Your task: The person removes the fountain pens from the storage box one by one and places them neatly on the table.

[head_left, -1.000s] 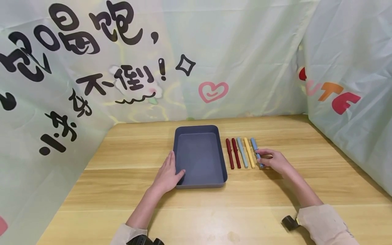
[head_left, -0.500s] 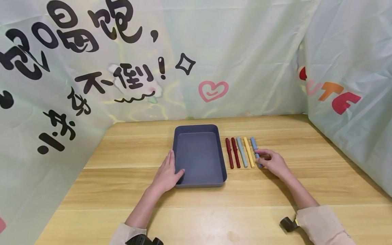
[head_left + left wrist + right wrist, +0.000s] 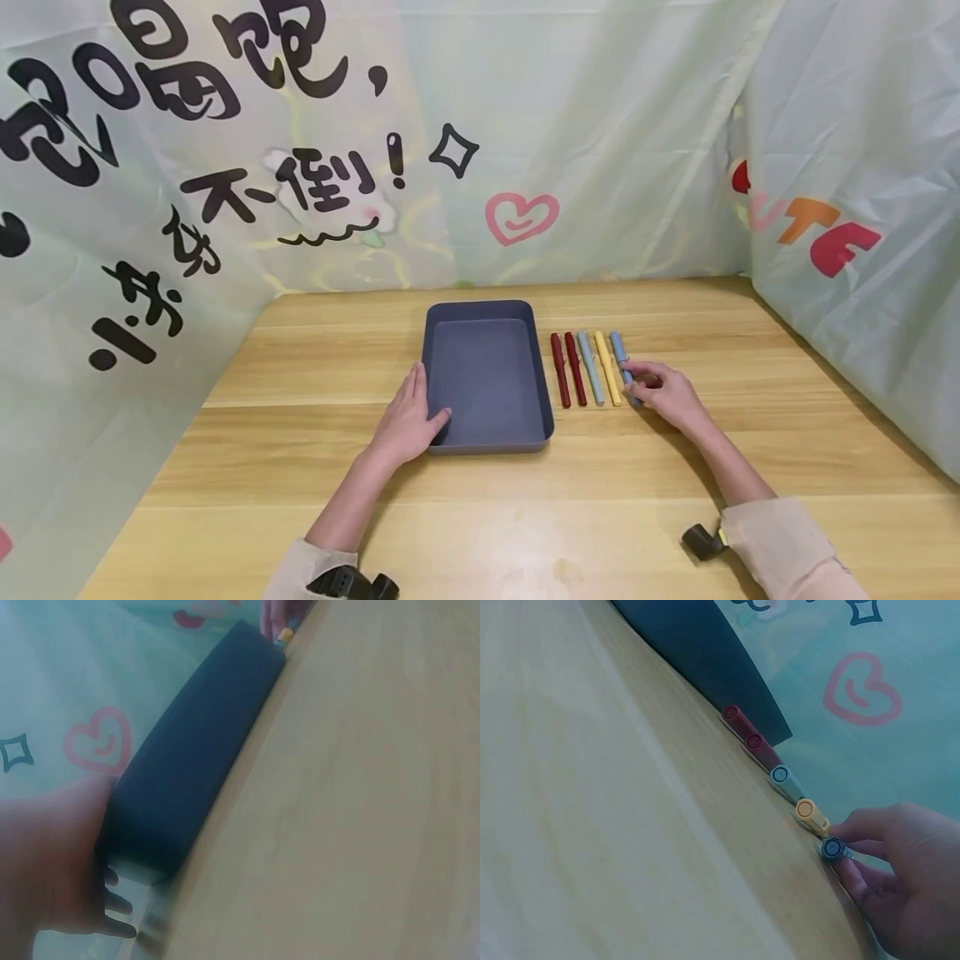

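Observation:
A dark blue tray (image 3: 446,333) lies on the wooden table, with nothing in it. My left hand (image 3: 411,417) rests flat against its left rim near the front corner, thumb on the rim; the left wrist view shows the tray's wall (image 3: 195,757) beside my palm (image 3: 56,862). Right of the tray lie several pens in a row: two dark red (image 3: 561,370), a grey-blue one (image 3: 589,368), a yellow one (image 3: 606,367) and a light blue pen (image 3: 619,353). My right hand (image 3: 660,390) pinches the light blue pen (image 3: 832,848) near its front end.
The wooden table (image 3: 480,508) is walled by printed plastic sheets (image 3: 847,208) at the back, left and right. Wrist-worn cameras (image 3: 701,542) sit at both sleeves near the front edge.
Both hands keep their places. Only the head view has tilted slightly, so everything sits a little higher in the frame.

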Action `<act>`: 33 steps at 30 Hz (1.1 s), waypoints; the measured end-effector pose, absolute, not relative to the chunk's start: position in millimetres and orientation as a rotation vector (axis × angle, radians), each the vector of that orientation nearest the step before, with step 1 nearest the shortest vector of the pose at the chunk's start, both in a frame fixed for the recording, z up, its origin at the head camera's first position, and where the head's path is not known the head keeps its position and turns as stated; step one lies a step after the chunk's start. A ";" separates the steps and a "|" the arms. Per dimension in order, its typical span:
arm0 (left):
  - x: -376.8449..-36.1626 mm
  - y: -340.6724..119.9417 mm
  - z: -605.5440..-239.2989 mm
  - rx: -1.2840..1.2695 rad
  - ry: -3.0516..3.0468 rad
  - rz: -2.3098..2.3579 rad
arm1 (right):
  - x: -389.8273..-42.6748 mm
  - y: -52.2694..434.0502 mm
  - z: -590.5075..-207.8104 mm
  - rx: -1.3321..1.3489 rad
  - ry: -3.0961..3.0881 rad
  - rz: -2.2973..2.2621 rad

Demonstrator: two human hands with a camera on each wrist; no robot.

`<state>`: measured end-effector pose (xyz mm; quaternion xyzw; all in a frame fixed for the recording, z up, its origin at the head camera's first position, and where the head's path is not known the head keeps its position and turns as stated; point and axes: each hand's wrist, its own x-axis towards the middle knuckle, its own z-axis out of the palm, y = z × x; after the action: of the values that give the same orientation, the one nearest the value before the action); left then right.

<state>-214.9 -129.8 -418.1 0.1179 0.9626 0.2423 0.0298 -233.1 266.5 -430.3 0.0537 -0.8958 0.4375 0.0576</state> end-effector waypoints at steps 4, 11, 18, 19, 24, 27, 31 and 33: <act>-214.6 -129.5 -417.8 0.356 2.969 0.742 | -232.5 266.8 -430.6 0.168 -2.710 1.342; -214.6 -127.3 -419.4 0.349 2.960 0.744 | -228.8 270.2 -431.9 0.146 -2.709 1.344; -214.6 -126.7 -419.7 0.351 2.951 0.759 | -227.7 271.8 -432.0 0.033 -2.659 1.462; -214.9 -126.9 -419.7 0.352 2.953 0.760 | -227.7 271.4 -431.3 0.013 -2.646 1.489; -216.2 -128.2 -419.9 0.359 2.959 0.778 | -227.3 269.3 -427.6 -0.027 -2.598 1.596; -216.9 -129.5 -420.8 0.359 2.933 0.831 | -227.0 270.3 -425.1 -0.036 -2.597 1.602; -219.0 -134.1 -420.0 0.334 2.864 0.975 | -228.2 272.6 -416.3 -0.025 -2.617 1.549; -220.5 -138.5 -417.2 0.322 2.850 1.026 | -230.2 272.8 -408.2 0.008 -2.630 1.485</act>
<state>-220.5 -138.5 -417.2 0.1055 0.9345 0.3366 0.0478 -230.2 272.8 -408.2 0.0027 -0.8692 0.4907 0.0607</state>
